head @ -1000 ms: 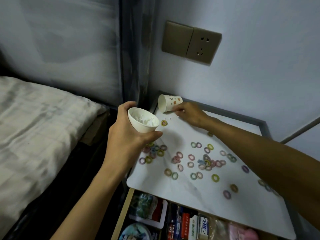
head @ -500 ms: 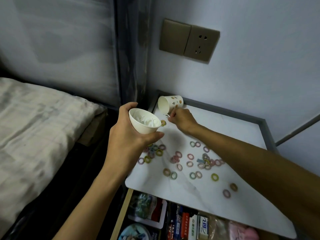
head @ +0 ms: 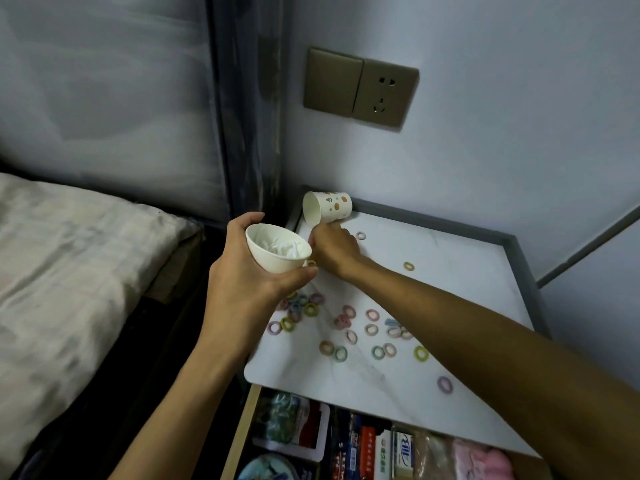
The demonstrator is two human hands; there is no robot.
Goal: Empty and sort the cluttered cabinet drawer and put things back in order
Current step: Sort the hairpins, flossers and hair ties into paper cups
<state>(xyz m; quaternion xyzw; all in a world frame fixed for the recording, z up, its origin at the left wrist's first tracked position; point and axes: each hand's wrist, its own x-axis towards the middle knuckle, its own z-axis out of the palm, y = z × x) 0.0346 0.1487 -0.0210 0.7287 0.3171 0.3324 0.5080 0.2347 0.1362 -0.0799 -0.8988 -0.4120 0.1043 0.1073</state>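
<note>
The right hand [head: 332, 249] has drawn back from the tipped patterned cup [head: 327, 206] to the white cup [head: 278, 249], which the left hand [head: 242, 275] grips. Its fingers curl, but any catch is hidden. Hair ties [head: 346, 320] lie scattered on the cabinet top [head: 450, 271], so sorting looks unfinished.

Pastel hair rings [head: 343, 320] lie scattered near a tipped spotted paper cup [head: 330, 206].

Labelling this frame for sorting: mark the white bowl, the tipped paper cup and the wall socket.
white bowl [head: 270, 261], head view, on its outer wall.
paper cup [head: 334, 206], head view, on its dotted side.
wall socket [head: 385, 91], head view, on the faceplate between its holes.
</note>
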